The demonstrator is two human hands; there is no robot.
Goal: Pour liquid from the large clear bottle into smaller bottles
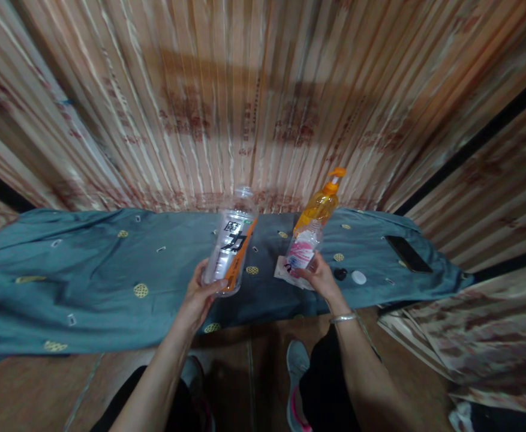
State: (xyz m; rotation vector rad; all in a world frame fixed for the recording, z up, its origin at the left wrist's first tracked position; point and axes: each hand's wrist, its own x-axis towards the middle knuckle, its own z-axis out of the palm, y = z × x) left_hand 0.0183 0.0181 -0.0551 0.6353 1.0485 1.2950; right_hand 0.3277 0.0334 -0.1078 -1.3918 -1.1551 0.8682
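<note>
So there's one big clear bottle (232, 246) with an orange-and-black label, left hand (203, 291) wrapped round its lower end, bottle rising up past the fingers. Right hand (319, 275) is gripping pink-labelled clear plastic (302, 249), mostly above and left of that hand. One orange-topped pump bottle (323, 205) lines up behind it, can't tell if they're separate. Two caps (358, 277), one black, one white, plus one phone (407, 253) sit right of that on the table (164, 318).
</note>
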